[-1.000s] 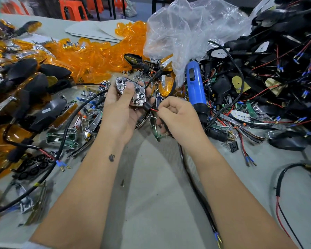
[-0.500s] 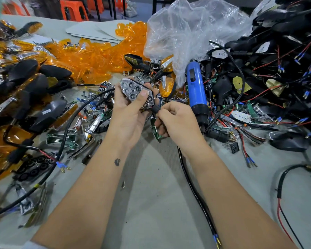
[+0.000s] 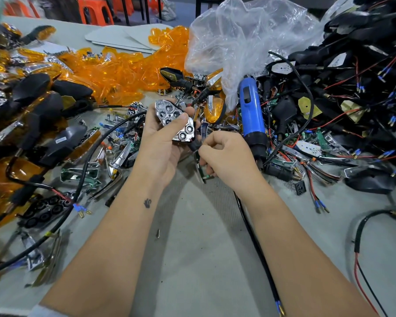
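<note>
So you've turned the chrome reflector (image 3: 175, 121) face-up in your left hand (image 3: 160, 145), thumb clamped across it. Your right hand (image 3: 226, 159) pinches the black cable (image 3: 258, 248) at its base, so seating the lead looks close.

The left hand (image 3: 162, 145) has its thumb right across the chrome reflector (image 3: 174, 121), so a couple of the sockets are covered and the back is out of sight against the palm. The black plug (image 3: 193, 145) at its lower corner mostly vanishes into the pinch of the right hand (image 3: 226, 156), and the curled fingers hide where its wire goes. The blue tool (image 3: 252, 115) has its tip buried in the wire pile (image 3: 329, 124). The black cable (image 3: 256, 243) ducks under the right forearm. The tiny speck (image 3: 158, 233) on the table (image 3: 204, 271) is too small to call. The plastic bag (image 3: 249, 37) and orange stools (image 3: 96, 10) get chopped by the top edge.
</note>
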Demonstrator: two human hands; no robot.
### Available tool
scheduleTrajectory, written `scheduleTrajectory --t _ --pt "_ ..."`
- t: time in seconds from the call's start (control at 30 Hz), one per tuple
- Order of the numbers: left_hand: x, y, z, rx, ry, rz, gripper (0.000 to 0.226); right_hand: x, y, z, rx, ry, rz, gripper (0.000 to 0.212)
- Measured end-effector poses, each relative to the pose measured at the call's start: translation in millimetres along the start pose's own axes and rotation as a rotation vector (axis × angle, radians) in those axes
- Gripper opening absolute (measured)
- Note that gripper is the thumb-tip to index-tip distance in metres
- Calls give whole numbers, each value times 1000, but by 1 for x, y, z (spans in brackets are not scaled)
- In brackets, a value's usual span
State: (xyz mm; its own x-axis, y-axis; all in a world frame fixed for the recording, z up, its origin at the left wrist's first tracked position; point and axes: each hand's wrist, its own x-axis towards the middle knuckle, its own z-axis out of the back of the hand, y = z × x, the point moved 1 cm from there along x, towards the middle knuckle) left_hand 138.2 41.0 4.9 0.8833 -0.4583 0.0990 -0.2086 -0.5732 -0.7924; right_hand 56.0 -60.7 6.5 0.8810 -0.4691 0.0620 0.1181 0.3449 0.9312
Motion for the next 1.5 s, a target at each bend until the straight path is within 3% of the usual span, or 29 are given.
scheduleTrajectory --t 0.13,0.43,0.57,0.67,1.0,1.13,1.5 --pt "-1 -1 0 0 51 1 47 -1 0 -3 -6 55 14 13" --pt "-1 -2 2 1 27 31 36 -7 3 -7 -85 45 65 3" --pt "-2 0 0 70 -25 57 36 -10 4 -7 -19 35 145 26" --pt "-3 2 -1 93 -10 68 35 -12 5 -10 -126 33 216 42" --pt "2 5 1 30 -38 62 36 -12 4 -13 -218 -21 290 43" --pt "-1 6 0 31 -54 142 38 -11 3 -13 -223 -40 312 42" --pt "-2 -1 0 95 102 96 34 -8 0 -9 -300 -80 339 62"
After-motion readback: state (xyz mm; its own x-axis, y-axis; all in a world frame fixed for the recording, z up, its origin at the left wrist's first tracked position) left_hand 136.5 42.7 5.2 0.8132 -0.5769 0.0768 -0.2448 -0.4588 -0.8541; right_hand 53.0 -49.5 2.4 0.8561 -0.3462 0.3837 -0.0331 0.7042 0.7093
